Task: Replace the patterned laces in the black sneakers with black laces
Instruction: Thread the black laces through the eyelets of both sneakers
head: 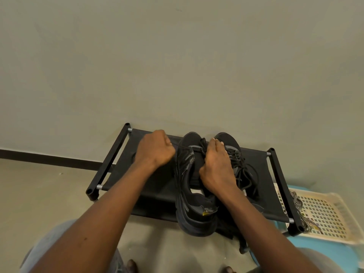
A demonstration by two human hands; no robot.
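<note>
Two black sneakers stand side by side on a black fabric shoe rack (262, 164). The right sneaker (234, 146) carries black laces (243, 167) tied in a loose bow. My left hand (154, 149) is a fist just left of the left sneaker (186, 174) and pinches a thin black lace (182, 147) that runs taut to the sneaker's front eyelets. My right hand (215, 168) holds the left sneaker's upper, thumb on the tongue, fingers down between the two shoes. The patterned laces (297, 202) lie in a basket at the right.
A white plastic lattice basket (323, 215) sits on a blue surface (323, 253) right of the rack. The rack stands against a grey-green wall (177, 66) on a pale floor (49, 194). My knees show at the bottom edge.
</note>
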